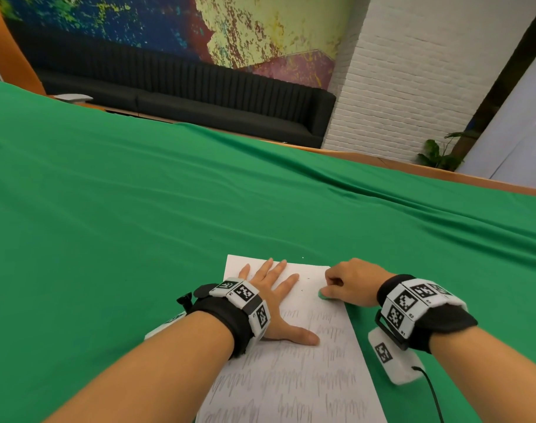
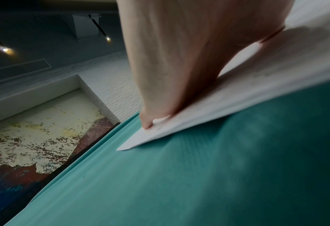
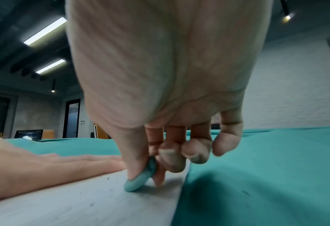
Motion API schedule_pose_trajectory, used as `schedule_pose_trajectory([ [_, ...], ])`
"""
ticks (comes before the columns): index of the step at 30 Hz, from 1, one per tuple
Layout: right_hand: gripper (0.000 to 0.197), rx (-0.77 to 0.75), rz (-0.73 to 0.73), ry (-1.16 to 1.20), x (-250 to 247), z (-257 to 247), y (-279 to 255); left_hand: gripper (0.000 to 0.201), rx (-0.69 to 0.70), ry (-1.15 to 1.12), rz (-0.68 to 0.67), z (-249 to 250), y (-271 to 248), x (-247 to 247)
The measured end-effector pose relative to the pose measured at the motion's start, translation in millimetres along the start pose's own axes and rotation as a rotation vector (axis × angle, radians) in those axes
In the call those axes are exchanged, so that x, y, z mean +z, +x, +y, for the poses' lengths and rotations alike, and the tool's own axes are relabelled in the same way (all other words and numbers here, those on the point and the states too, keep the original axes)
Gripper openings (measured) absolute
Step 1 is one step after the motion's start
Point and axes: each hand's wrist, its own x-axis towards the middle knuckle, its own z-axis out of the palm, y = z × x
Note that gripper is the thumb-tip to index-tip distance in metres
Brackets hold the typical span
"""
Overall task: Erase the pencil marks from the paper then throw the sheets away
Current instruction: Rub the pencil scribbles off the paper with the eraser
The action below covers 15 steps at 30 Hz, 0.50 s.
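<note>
A white sheet of paper (image 1: pixel 309 370) lies on the green cloth, its near part covered in grey pencil scribbles and its far part almost bare. My left hand (image 1: pixel 273 288) lies flat on the sheet's far left with fingers spread; in the left wrist view the left hand (image 2: pixel 179 68) presses the paper (image 2: pixel 237 97) near its corner. My right hand (image 1: pixel 349 285) pinches a small green eraser (image 1: pixel 322 294) against the sheet's right edge. In the right wrist view the eraser (image 3: pixel 141 178) sits between thumb and index finger, its tip touching the paper (image 3: pixel 83 203).
The green cloth (image 1: pixel 138 209) covers a wide table all around the sheet. Small eraser crumbs (image 1: pixel 305 285) dot the paper's far part. A black sofa (image 1: pixel 199 96) and a white brick pillar (image 1: pixel 398 87) stand beyond the table's far edge.
</note>
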Motion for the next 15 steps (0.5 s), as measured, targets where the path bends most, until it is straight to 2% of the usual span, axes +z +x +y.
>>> schedule_pose_trajectory([
  [2, 0.031, -0.061, 0.051, 0.033, 1, -5, -1, 0.124, 0.001, 0.002, -0.002, 0, -1, -1],
  [4, 0.033, -0.116, 0.030, 0.108, 8, -9, -2, 0.124, -0.001, 0.002, 0.002, 1, -2, -1],
  [9, 0.037, 0.044, -0.020, 0.008, 2, 10, -4, 0.125, -0.002, 0.003, -0.018, 0, -1, -2],
  [12, 0.033, -0.024, 0.014, 0.056, -1, 1, -2, 0.125, 0.000, 0.005, -0.010, 1, -1, -2],
  [15, 0.036, -0.053, -0.049, 0.160, 7, -3, -7, 0.124, -0.002, 0.005, -0.013, 1, -1, -2],
])
